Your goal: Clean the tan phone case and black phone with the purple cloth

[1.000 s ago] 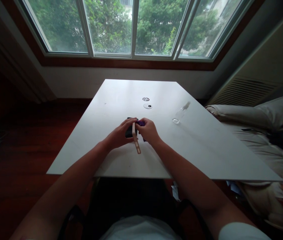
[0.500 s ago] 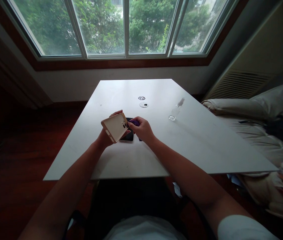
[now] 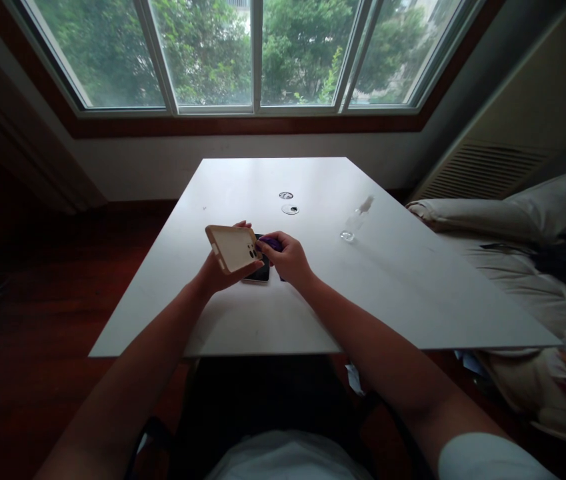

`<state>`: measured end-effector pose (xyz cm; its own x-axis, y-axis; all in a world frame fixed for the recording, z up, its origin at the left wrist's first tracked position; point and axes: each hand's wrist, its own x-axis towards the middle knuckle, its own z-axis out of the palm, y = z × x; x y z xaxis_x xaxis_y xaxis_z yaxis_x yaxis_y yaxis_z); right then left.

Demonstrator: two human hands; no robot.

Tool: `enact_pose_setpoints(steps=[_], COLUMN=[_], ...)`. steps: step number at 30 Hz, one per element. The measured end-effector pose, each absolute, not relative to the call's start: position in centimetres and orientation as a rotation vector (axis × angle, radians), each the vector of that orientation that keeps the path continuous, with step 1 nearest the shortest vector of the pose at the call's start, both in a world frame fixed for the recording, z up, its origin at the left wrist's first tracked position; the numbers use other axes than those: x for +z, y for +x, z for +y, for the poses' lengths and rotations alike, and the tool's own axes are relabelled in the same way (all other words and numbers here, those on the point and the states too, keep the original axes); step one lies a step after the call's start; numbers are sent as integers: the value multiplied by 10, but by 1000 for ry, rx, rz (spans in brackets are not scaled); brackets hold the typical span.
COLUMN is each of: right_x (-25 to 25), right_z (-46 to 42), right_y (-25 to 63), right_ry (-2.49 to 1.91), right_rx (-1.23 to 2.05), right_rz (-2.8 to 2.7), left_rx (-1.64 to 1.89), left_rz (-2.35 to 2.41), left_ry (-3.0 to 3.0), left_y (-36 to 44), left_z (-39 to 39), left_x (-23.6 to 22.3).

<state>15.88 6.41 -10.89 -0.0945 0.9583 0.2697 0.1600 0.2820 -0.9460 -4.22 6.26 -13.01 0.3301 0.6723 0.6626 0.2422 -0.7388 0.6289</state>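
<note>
My left hand (image 3: 213,272) is closed around a beige phone case (image 3: 231,247), which is tilted so its hollow inner side faces me. Camera openings show near the case's right end. In my right hand (image 3: 290,259) a bunched purple cloth (image 3: 271,244) is pinched, its tip against the case's right end by the camera openings. Beneath both hands a dark phone (image 3: 262,273) lies on the white table (image 3: 273,327), partly hidden by the case and fingers.
A clear spray bottle (image 3: 355,223) stands right of my hands. Two small round discs, a patterned one (image 3: 286,195) and a whitish one (image 3: 290,209), lie farther back. Beyond the table's right edge is a cushioned seat (image 3: 517,267); a window (image 3: 255,60) is ahead.
My left hand has turned the phone case, so its lower edge is higher and its inside faces me at a flatter angle. The purple cloth stays at its right end.
</note>
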Motion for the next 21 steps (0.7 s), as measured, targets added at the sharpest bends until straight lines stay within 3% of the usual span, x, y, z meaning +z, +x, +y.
enact_pose_setpoints(steps=[8,21], right_x=[-108,-108], right_z=[66,61], right_y=[160,158], right_ry=[-1099,-1058], right_rx=[874,863], right_rz=[-1473,-1524], left_rx=[1330,1261], left_rz=[859,933], left_ry=[2356,1997], left_y=[-40,-46], left_z=[54,54], left_x=[-118,-118])
